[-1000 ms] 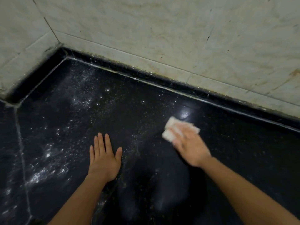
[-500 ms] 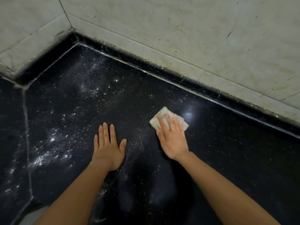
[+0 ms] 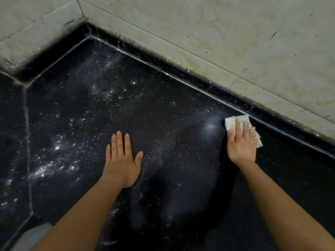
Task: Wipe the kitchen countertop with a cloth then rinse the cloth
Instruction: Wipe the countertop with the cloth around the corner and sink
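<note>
On the black speckled table [image 3: 163,109], toward its right rear edge, the right hand [image 3: 241,144] lies palm down on a small white cloth [image 3: 230,122]. Its fingers [image 3: 239,127] are stretched out nearly straight and close together, pressing the cloth flat against the stone rather than curling round it, and the thumb rests at the cloth's left edge. This hand is a little blurred, so finer detail of the fingertips cannot be told. The cloth is folded into a rough oblong whose long axis runs from upper left to lower right in the head view, roughly parallel with the raised black kerb [image 3: 199,78] at the back of the table and just beside it. One end shows ahead of the fingertips, close against the pale line at the foot of the kerb, and the other pokes out past the little-finger side of the hand. The left hand [image 3: 121,160] is well apart from the cloth, to the left and nearer the person, laid palm down on the bare stone. Its fingers [image 3: 119,142] are straight, held together and pointing away from the person, with the thumb splayed to the right, and it holds nothing. White powdery specks [image 3: 45,171] are scattered over the table left of and beyond this hand, thickest near a pale joint line [image 3: 27,133] running front to back in the stone. Pale, stained wall tiles [image 3: 199,24] rise behind the kerb and meet in a corner at upper left.
</note>
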Tool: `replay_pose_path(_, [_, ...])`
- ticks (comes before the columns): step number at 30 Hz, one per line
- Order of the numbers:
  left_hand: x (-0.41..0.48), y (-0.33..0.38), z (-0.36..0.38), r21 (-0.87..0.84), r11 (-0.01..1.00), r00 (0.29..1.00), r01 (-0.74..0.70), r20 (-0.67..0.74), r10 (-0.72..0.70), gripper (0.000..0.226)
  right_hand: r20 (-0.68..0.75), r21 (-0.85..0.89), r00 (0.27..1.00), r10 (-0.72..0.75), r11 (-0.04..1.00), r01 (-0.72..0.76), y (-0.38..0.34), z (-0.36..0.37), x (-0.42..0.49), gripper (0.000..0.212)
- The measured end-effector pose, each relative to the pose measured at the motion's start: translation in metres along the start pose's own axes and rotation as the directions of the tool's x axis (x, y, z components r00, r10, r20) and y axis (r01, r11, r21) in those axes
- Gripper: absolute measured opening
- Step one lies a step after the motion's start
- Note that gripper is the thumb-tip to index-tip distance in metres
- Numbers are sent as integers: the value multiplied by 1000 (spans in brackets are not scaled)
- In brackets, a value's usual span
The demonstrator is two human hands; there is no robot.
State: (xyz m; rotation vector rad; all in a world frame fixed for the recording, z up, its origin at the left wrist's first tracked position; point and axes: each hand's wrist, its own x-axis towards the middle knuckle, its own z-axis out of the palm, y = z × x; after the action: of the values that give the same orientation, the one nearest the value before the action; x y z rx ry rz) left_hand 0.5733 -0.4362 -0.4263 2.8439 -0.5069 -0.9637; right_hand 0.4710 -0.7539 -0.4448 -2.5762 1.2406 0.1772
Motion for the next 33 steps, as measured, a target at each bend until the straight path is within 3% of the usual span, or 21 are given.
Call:
replay_pose_path(2, [1,-1,1,3,1000,1000,3,-1,-3,66,-18,74,992,122,990,-120,-27,5,6,53])
replay_pose_path(4, [1,-1,1,5,1000,1000,8,4,-8,67,-4,70,993,118,991,-117,-57,13,9,53])
replay_pose_path(7, [1,-1,1,7,1000,1000,8,9,-8,67,64,4,995,-77,997,77,-101,24,1,53])
replay_pose_path(9, [0,-1,0,8,1000,1000,8,12,-8,67,118,-1,958,-262,965,263,-120,30,-11,52])
replay_pose_path(13, [-2,0,-2,-3,1000,1000,4,23,-4,67,238,57,770,-591,800,597,-108,21,-24,50])
replay_pose_path(15, [-2,0,-3,0,1000,1000,0,22,0,67,244,33,728,-640,756,654,-83,13,-19,49])
replay_pose_path(17, [-2,-1,-3,0,1000,1000,-2,23,2,67,132,18,850,-510,859,512,-50,9,-12,49])
replay_pose_path(19, [-2,-1,-4,-4,1000,1000,-3,26,4,67,-14,0,983,-186,983,186,-7,5,-11,51])
replay_pose_path(22, [-1,-1,-4,-5,1000,1000,-13,23,13,68,-69,26,970,232,973,-230,38,-3,-14,52])
replay_pose_path(24, [0,-3,-3,-9,1000,1000,-17,20,18,68,-43,74,929,366,929,-363,35,-6,-8,52])
replay_pose_path(27, [0,-3,-2,-18,1000,1000,-20,21,20,68,-17,80,920,392,918,-389,-11,-3,7,51])
replay_pose_path(30, [1,-3,-1,-22,999,1000,-26,16,27,68,-18,26,976,217,976,-217,-72,10,19,51])
replay_pose_path(33, [1,-4,1,-30,999,999,-27,16,27,68,18,95,996,92,991,-94,-132,19,32,51])
